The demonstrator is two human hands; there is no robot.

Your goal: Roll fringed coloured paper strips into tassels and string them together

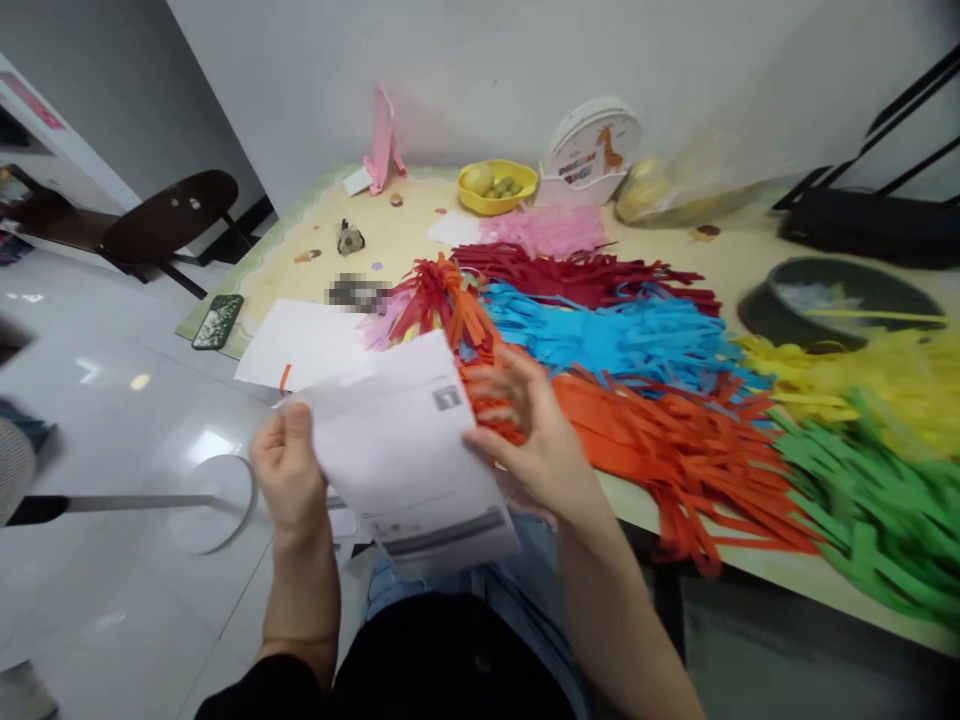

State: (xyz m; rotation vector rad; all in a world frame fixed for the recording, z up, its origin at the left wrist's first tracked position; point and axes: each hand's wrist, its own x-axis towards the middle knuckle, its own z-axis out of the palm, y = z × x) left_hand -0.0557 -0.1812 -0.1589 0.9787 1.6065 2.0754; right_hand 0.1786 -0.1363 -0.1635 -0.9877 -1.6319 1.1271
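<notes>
A printed white sheet of paper (405, 440) is held up in front of my lap, tilted, with dark printed blocks on it. My left hand (289, 460) pinches its left edge between thumb and fingers. At the right edge, my right hand (532, 430) has its fingers spread and its thumb by the paper; whether the thumb touches is unclear. Behind the sheet, another white paper (307, 345) lies on the table with a small orange strip (285, 378) near its edge. Beyond my right hand lie orange strips (675, 450) and a multicoloured strip bundle (442, 300).
Blue (622, 335), dark red (577, 275), yellow (885, 380) and green strips (870, 510) cover the table's right side. A dark basin (757, 300), a yellow fruit bowl (506, 205) and a pink stand (382, 145) are farther back. A phone (217, 322) lies near the left edge.
</notes>
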